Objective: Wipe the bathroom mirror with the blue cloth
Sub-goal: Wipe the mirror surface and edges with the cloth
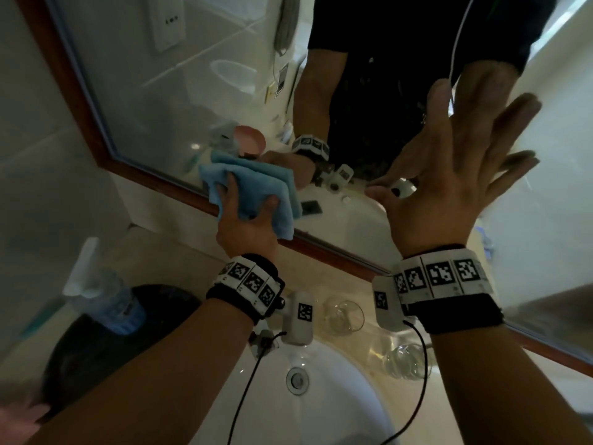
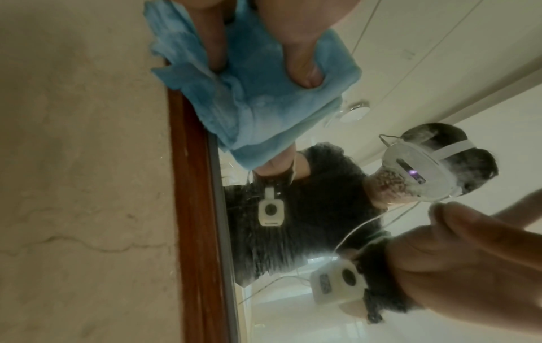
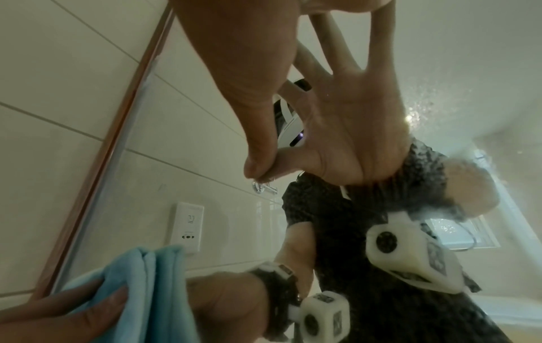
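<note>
The left hand [image 1: 247, 220] presses the folded blue cloth [image 1: 256, 191] against the mirror [image 1: 179, 101], at its lower frame edge; unwiped glass lies above. The right hand [image 1: 449, 181], spread wide, seemingly braces beside it.

On each of my wrists sits a black strap under a white band of square black-and-white code tags [image 1: 439, 275]. A small white camera block [image 1: 299, 319] with its own tag hangs below my left wrist, trailing a thin black cable [image 1: 247, 387]. My shirt [image 2: 308, 208] is dark and short-sleeved.
</note>
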{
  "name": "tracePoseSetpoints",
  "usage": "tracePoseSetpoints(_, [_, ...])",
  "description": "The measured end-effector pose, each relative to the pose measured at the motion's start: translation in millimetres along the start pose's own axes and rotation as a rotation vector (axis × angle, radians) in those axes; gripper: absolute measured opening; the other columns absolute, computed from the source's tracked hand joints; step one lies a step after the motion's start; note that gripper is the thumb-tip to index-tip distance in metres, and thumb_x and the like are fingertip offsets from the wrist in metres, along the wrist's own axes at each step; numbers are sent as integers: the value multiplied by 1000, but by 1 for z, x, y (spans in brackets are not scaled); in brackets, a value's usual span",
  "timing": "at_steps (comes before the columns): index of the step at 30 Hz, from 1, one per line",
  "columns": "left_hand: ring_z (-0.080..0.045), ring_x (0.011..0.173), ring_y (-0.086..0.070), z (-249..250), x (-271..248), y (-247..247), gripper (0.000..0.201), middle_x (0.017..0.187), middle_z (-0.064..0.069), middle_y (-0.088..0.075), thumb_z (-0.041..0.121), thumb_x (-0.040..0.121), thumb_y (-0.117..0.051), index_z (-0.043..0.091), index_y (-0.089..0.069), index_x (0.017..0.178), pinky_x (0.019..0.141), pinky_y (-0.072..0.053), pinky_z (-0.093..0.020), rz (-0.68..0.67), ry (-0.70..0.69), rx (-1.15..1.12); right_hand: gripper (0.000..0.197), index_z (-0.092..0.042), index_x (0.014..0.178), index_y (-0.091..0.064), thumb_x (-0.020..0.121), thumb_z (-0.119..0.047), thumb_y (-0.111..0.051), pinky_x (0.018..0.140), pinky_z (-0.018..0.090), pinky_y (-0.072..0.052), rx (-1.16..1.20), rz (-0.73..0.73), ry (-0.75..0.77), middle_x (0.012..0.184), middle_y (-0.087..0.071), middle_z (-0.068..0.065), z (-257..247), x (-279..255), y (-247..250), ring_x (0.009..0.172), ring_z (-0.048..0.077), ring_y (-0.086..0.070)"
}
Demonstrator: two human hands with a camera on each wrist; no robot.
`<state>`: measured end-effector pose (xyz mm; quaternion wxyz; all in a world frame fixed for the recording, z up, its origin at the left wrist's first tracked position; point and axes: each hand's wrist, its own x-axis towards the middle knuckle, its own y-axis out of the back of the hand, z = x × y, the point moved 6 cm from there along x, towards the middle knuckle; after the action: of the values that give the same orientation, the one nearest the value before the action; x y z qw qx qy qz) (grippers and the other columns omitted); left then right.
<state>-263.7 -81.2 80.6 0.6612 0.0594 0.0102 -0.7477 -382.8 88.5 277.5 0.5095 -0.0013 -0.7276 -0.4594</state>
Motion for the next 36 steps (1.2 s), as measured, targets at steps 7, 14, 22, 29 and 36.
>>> tracePoseSetpoints(7, [-16, 122, -55, 9, -8, 0, 81, 140, 3, -55, 40, 75, -80, 35, -42, 146, 96, -41, -17, 10, 3, -45, 118, -31, 153, -19, 55, -70, -73, 107, 72, 1, -33, -45, -14, 160, -8, 14, 1, -1, -3, 144, 46, -1])
tracePoseSetpoints(14, [-16, 126, -51, 32, -50, -25, 77, 147, 4, -49, 38, 77, -79, 34, -43, 145, 97, -35, -10, -76, -9, -77, 114, -32, 153, -19, 59, -77, -65, 108, 70, 1, -55, -52, 8, 161, -10, 12, 3, -2, -3, 145, 44, -4])
tracePoseSetpoints(22, [-15, 129, -51, 112, -37, -20, 79, 147, 5, -49, 48, 73, -79, 36, -45, 143, 109, -41, -30, -3, -237, -71, 117, -39, 152, -9, 58, -70, -70, 109, 72, -2, -47, -96, 13, 162, -3, 3, 6, -2, -5, 147, 36, 2])
tracePoseSetpoints(29, [-16, 135, -45, 118, -30, -14, 77, 150, 2, -45, 40, 75, -80, 37, -45, 143, 111, -38, -31, -15, -365, 10, 118, -39, 152, -7, 59, -65, -74, 108, 72, -1, -32, -102, 0, 162, 0, 2, 5, -3, -5, 147, 36, 4])
tracePoseSetpoints(36, [-20, 149, -16, 77, -25, -13, 73, 161, -2, -23, 32, 85, -72, 28, -36, 148, 108, -12, -13, -132, -567, 291, 112, -35, 153, -13, 61, -72, -67, 107, 72, 1, -36, -68, -4, 162, -5, 7, 3, -4, -5, 146, 41, 1])
